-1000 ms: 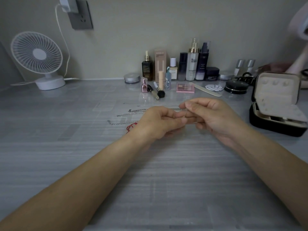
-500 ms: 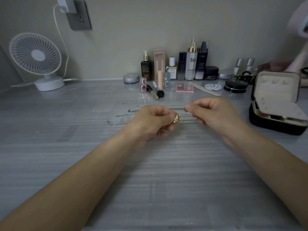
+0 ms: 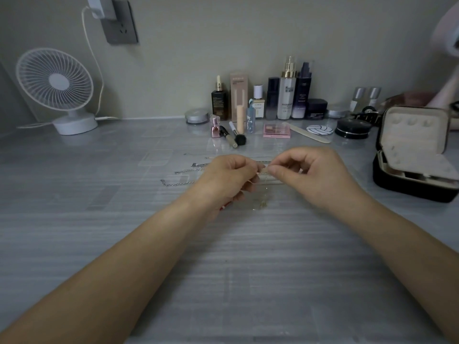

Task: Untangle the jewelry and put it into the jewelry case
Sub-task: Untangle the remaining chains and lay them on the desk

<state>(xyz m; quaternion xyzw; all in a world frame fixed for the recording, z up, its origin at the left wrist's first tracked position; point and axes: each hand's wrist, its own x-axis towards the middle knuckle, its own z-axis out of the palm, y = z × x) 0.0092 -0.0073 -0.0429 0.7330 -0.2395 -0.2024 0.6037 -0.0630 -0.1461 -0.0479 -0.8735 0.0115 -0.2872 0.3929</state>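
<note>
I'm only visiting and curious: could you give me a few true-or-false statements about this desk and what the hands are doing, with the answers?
1. The left hand and the right hand both pinch a fine chain that hangs down between them. True.
2. The jewelry case is closed. False: its lid stands open, showing the pale lining.
3. Several silver chains lie on the table, to the left of the left hand. True.
4. The white fan stands at the right end of the table. False: it stands at the far left, by the wall; the case is on the right.
</note>
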